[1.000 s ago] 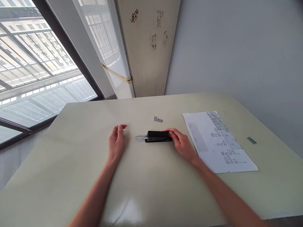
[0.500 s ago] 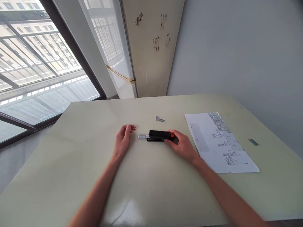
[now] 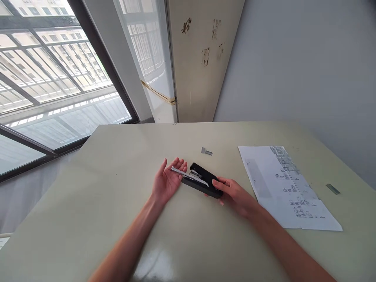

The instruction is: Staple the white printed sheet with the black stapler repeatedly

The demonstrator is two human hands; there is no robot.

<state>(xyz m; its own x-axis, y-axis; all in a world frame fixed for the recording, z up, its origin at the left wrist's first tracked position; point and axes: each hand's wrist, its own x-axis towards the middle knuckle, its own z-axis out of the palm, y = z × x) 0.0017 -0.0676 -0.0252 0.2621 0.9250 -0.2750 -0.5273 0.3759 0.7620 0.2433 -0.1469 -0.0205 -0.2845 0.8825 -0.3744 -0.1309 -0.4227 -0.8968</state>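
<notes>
A black stapler (image 3: 202,190) is in my right hand (image 3: 232,192), held at its rear end with the thumb on top. Its top arm is raised, and a silver metal magazine sticks out of the front toward the left. My left hand (image 3: 168,180) is palm up with the fingers spread, just under and beside the magazine's tip; whether they touch is unclear. Small strips of staples (image 3: 207,151) lie on the table beyond the stapler.
A printed paper sheet (image 3: 273,184) lies on the pale table (image 3: 88,188) to the right. Another staple strip (image 3: 333,188) sits farther right. Behind the table are a cabinet (image 3: 196,90), a wall and a window on the left.
The stapler has been tilted and turned, its front now pointing up-left. My left hand has rotated palm up and opened beside the magazine tip. The view has shifted a little left.
</notes>
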